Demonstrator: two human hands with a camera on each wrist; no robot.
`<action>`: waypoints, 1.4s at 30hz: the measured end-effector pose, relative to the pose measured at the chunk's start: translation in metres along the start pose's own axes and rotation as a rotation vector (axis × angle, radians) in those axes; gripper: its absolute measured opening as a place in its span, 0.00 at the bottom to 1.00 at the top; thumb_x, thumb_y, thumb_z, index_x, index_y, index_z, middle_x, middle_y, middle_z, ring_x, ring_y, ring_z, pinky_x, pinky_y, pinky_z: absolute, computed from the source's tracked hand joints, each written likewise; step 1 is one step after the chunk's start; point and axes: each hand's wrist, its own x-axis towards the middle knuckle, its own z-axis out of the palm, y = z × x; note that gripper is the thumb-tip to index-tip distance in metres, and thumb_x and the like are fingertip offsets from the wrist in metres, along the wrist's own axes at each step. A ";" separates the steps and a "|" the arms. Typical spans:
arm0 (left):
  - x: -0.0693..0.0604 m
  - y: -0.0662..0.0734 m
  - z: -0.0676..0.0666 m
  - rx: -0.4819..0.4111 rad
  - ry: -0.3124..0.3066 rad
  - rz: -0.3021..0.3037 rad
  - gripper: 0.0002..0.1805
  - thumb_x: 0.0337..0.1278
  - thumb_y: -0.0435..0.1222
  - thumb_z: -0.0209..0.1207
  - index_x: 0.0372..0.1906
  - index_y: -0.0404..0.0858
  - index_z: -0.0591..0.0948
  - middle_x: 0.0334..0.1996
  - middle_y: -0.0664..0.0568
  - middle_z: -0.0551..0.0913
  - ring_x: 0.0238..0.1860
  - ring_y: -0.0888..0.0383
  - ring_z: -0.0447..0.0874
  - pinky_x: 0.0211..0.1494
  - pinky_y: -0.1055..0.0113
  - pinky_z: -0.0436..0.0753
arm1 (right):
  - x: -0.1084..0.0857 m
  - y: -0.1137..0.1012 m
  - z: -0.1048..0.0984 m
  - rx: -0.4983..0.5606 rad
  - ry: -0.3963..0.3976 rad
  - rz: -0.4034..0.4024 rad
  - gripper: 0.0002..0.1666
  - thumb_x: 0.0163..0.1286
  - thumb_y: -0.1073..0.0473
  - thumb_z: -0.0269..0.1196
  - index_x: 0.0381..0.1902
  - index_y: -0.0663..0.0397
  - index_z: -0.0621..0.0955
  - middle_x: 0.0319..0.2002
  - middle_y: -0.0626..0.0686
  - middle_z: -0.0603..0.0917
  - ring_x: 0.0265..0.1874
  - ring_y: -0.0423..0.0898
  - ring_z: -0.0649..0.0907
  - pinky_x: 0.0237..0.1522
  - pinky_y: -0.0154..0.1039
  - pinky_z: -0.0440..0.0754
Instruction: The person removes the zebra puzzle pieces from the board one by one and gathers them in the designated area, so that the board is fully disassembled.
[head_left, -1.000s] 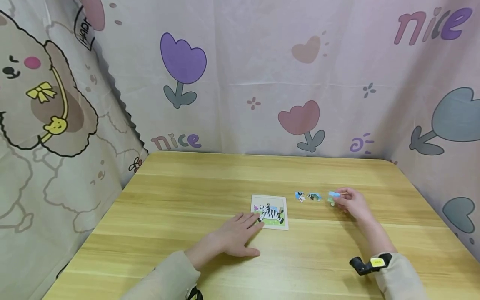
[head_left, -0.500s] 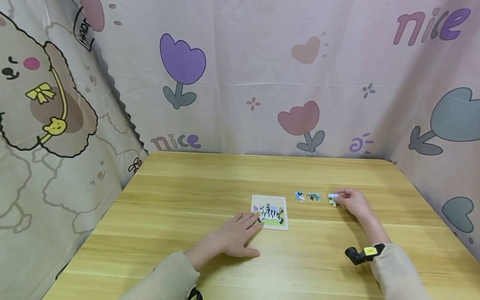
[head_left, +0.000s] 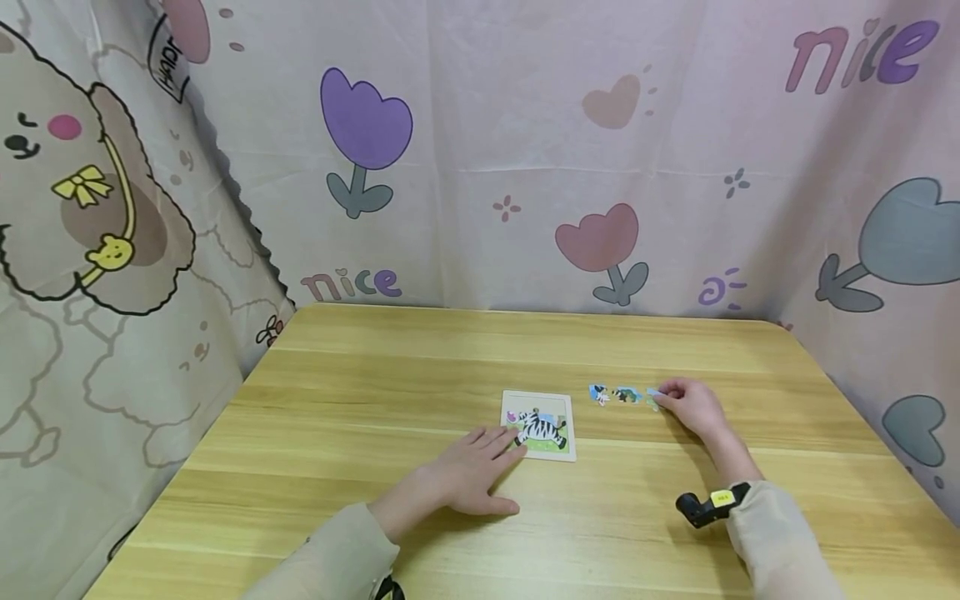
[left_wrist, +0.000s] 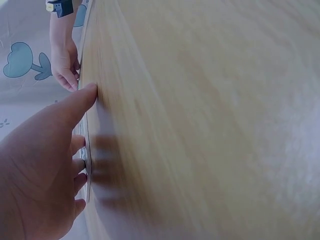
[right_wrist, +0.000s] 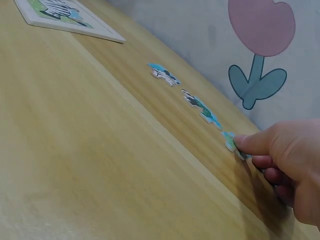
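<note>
My left hand (head_left: 476, 475) lies with straight, spread fingers, its fingertips on the left part of a square white-framed puzzle board (head_left: 551, 456). A zebra picture shows in the board, partly covered by the fingers. Farther right, my right hand (head_left: 696, 408) pinches a blue-and-green puzzle piece (right_wrist: 229, 141) at its right edge, low at the tabletop. Just left of it lies a blue, dark and green puzzle piece (head_left: 626, 395), close to the pinched one. A piece with a zebra head (head_left: 599, 394) lies at the left of this row.
The wooden table (head_left: 360, 375) reaches back to a printed curtain (head_left: 480, 167) with tulips and lettering. Another curtain side (head_left: 112, 375) hangs along the left. A black wrist camera (head_left: 705, 508) sits on the right sleeve.
My right hand has moved left with the puzzle piece and lowered it, bringing it close beside the row of two loose pieces. The left hand and board have stayed in place.
</note>
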 end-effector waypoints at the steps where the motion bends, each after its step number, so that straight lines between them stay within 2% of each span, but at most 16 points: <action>1: 0.000 0.000 0.000 -0.002 -0.002 -0.001 0.44 0.56 0.66 0.43 0.72 0.45 0.54 0.72 0.47 0.47 0.72 0.52 0.45 0.71 0.55 0.49 | 0.000 0.001 0.000 -0.003 0.002 -0.002 0.15 0.64 0.58 0.61 0.40 0.68 0.78 0.30 0.55 0.78 0.31 0.49 0.74 0.33 0.39 0.69; 8: -0.003 0.001 0.000 -0.018 0.001 0.000 0.45 0.56 0.66 0.43 0.73 0.45 0.53 0.73 0.47 0.46 0.72 0.51 0.44 0.71 0.55 0.47 | 0.000 0.002 0.001 -0.010 0.015 -0.008 0.16 0.64 0.57 0.61 0.40 0.68 0.78 0.31 0.56 0.78 0.32 0.51 0.75 0.34 0.41 0.71; 18: -0.008 -0.002 0.001 -0.023 -0.002 -0.016 0.45 0.56 0.66 0.43 0.72 0.45 0.54 0.72 0.47 0.47 0.71 0.51 0.44 0.71 0.55 0.47 | -0.005 -0.005 -0.003 0.025 0.063 -0.035 0.20 0.66 0.57 0.59 0.47 0.70 0.76 0.42 0.67 0.79 0.41 0.60 0.77 0.43 0.52 0.75; 23: -0.007 -0.004 0.003 -0.018 0.007 -0.017 0.45 0.56 0.66 0.43 0.72 0.45 0.55 0.72 0.47 0.48 0.71 0.51 0.45 0.71 0.55 0.48 | -0.005 -0.024 -0.002 0.056 0.081 -0.065 0.18 0.65 0.59 0.60 0.47 0.70 0.77 0.38 0.62 0.81 0.39 0.56 0.78 0.41 0.46 0.75; 29: -0.005 -0.004 0.003 -0.024 0.008 -0.019 0.45 0.56 0.66 0.43 0.72 0.44 0.55 0.72 0.47 0.48 0.71 0.51 0.45 0.71 0.55 0.48 | -0.007 -0.057 0.009 0.181 0.060 -0.093 0.17 0.63 0.62 0.61 0.46 0.69 0.78 0.36 0.58 0.81 0.38 0.52 0.78 0.40 0.39 0.75; 35: -0.004 -0.003 0.002 -0.023 0.010 -0.020 0.45 0.56 0.66 0.44 0.72 0.44 0.54 0.72 0.47 0.48 0.71 0.51 0.45 0.71 0.55 0.48 | -0.010 -0.089 0.031 0.297 -0.021 -0.150 0.17 0.62 0.65 0.62 0.47 0.71 0.77 0.35 0.57 0.81 0.37 0.51 0.78 0.37 0.36 0.76; 42: -0.003 -0.002 0.002 -0.025 0.005 -0.024 0.45 0.55 0.66 0.44 0.72 0.44 0.54 0.72 0.47 0.48 0.71 0.51 0.45 0.71 0.55 0.48 | -0.013 -0.116 0.060 0.333 -0.121 -0.190 0.17 0.59 0.66 0.64 0.46 0.68 0.78 0.34 0.54 0.81 0.37 0.48 0.78 0.37 0.36 0.77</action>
